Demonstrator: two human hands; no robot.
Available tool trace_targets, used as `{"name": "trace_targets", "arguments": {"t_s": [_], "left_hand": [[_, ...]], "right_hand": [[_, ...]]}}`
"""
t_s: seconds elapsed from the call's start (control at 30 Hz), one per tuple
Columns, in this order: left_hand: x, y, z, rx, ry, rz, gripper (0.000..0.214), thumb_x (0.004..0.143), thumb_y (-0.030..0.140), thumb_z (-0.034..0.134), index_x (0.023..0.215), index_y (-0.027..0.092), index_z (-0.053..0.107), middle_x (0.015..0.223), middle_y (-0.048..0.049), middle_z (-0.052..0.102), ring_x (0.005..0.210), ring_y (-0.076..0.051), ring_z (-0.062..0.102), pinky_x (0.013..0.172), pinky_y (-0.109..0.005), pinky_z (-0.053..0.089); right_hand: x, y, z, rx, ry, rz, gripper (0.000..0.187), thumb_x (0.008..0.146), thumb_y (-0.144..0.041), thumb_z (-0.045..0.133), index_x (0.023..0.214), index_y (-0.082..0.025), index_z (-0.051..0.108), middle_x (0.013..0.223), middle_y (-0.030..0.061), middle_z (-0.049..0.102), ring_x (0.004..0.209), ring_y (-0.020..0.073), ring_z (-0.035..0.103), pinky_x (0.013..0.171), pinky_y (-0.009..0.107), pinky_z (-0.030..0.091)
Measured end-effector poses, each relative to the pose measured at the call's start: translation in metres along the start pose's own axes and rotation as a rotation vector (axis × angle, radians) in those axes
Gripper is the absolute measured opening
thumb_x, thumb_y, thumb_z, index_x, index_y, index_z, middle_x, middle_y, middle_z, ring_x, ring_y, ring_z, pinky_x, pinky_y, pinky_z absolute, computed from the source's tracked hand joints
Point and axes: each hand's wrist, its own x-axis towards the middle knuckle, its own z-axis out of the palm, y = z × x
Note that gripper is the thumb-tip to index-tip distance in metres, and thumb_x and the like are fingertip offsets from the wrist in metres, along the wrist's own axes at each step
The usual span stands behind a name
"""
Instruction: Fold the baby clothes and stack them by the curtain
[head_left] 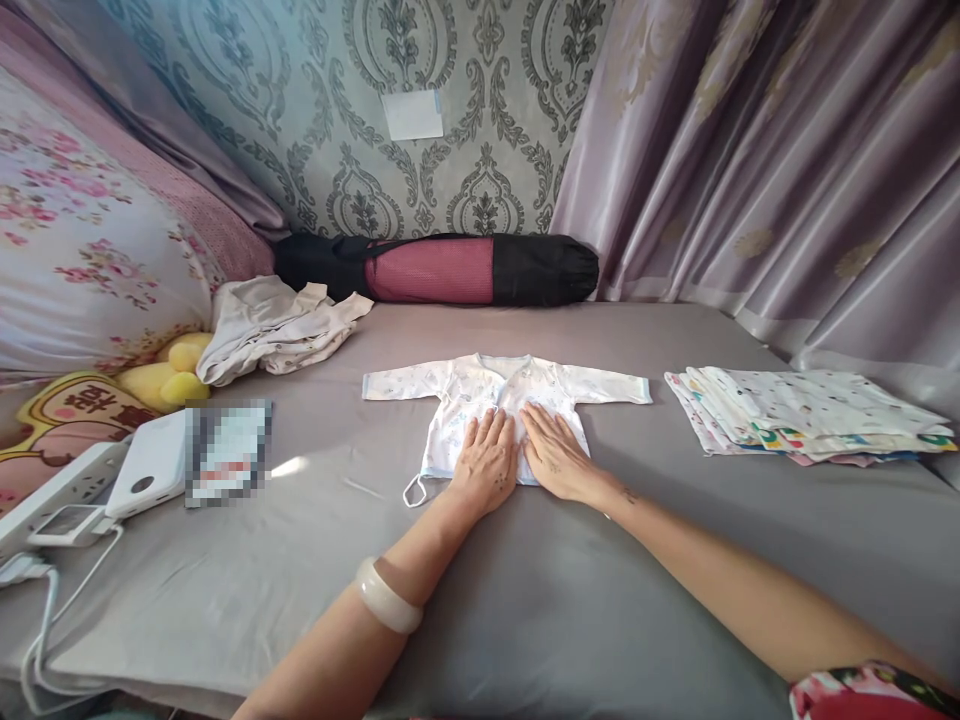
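Observation:
A small white baby shirt (pixel 465 385) with pale blue trim lies spread out on the grey sheet, its two sleeves stretched to the sides. A white tie loop sticks out at its lower left corner. My left hand (pixel 487 458) rests flat on the shirt's front, fingers pointing away from me. Beside it, my right hand (pixel 553 452) also lies flat on the shirt, fingers extended. Both palms hide part of the lower front. Neither hand grips the cloth.
Folded patterned cloths (pixel 810 405) are stacked at the right. A rumpled pile of light clothes (pixel 281 325) lies at the back left. A power strip (pixel 64 495), a white power bank (pixel 150 465) and cables sit at the left edge. A black and pink roll bag (pixel 431 270) lies along the wall.

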Motion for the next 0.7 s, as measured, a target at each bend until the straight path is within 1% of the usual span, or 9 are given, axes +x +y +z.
{"name": "trace_targets", "arguments": {"t_s": [0.1, 0.23, 0.4, 0.5, 0.57, 0.63, 0.7], "left_hand": [[-0.002, 0.000, 0.004, 0.046, 0.004, -0.013, 0.051, 0.100, 0.031, 0.028, 0.144, 0.009, 0.038, 0.153, -0.0144, 0.036, 0.144, -0.031, 0.026, 0.117, -0.051, 0.024], [-0.004, 0.001, 0.002, 0.073, -0.001, -0.016, 0.051, 0.099, 0.032, 0.028, 0.145, 0.011, 0.038, 0.153, -0.0135, 0.036, 0.144, -0.033, 0.026, 0.116, -0.054, 0.024], [-0.004, 0.002, -0.001, 0.045, -0.010, -0.023, 0.051, 0.098, 0.033, 0.031, 0.145, 0.013, 0.039, 0.153, -0.0120, 0.037, 0.143, -0.033, 0.027, 0.116, -0.055, 0.025], [-0.004, 0.001, -0.002, 0.018, -0.003, -0.025, 0.050, 0.098, 0.033, 0.033, 0.143, 0.014, 0.041, 0.153, -0.0114, 0.038, 0.143, -0.033, 0.029, 0.115, -0.055, 0.025], [-0.004, 0.000, -0.004, -0.004, 0.013, -0.021, 0.048, 0.097, 0.033, 0.036, 0.141, 0.015, 0.043, 0.151, -0.0114, 0.040, 0.142, -0.033, 0.031, 0.114, -0.055, 0.026], [-0.002, -0.002, -0.007, -0.030, 0.030, -0.017, 0.046, 0.096, 0.035, 0.040, 0.138, 0.017, 0.047, 0.149, -0.0109, 0.044, 0.139, -0.033, 0.035, 0.113, -0.054, 0.030], [0.000, -0.005, -0.011, -0.056, 0.041, -0.014, 0.044, 0.094, 0.038, 0.044, 0.133, 0.018, 0.051, 0.145, -0.0099, 0.048, 0.136, -0.032, 0.039, 0.110, -0.051, 0.034]], "right_hand": [[0.017, 0.008, -0.002, -0.042, 0.004, 0.065, 0.058, 0.097, -0.029, 0.020, 0.150, -0.011, 0.031, 0.159, 0.0118, 0.022, 0.147, 0.0239, 0.016, 0.119, 0.047, 0.014], [0.046, 0.017, -0.001, -0.055, 0.009, 0.111, 0.059, 0.098, -0.035, 0.017, 0.151, -0.012, 0.029, 0.160, 0.0111, 0.019, 0.148, 0.0246, 0.014, 0.119, 0.048, 0.013], [0.080, 0.029, 0.000, -0.054, 0.035, 0.165, 0.060, 0.098, -0.037, 0.017, 0.151, -0.011, 0.028, 0.160, 0.0102, 0.018, 0.147, 0.0250, 0.014, 0.118, 0.050, 0.011], [0.098, 0.037, -0.001, -0.041, 0.070, 0.211, 0.059, 0.099, -0.035, 0.018, 0.150, -0.010, 0.028, 0.160, 0.0102, 0.020, 0.147, 0.0246, 0.016, 0.118, 0.050, 0.011], [0.109, 0.042, -0.004, -0.031, 0.107, 0.227, 0.056, 0.099, -0.034, 0.020, 0.149, -0.010, 0.031, 0.158, 0.0110, 0.026, 0.145, 0.0250, 0.020, 0.117, 0.050, 0.014], [0.118, 0.046, -0.008, -0.019, 0.155, 0.234, 0.051, 0.099, -0.032, 0.024, 0.143, -0.012, 0.040, 0.152, 0.0126, 0.038, 0.139, 0.0263, 0.032, 0.114, 0.048, 0.021], [0.127, 0.049, -0.013, -0.007, 0.212, 0.272, 0.045, 0.098, -0.028, 0.028, 0.135, -0.014, 0.049, 0.141, 0.0139, 0.051, 0.129, 0.0270, 0.044, 0.107, 0.044, 0.030]]}}
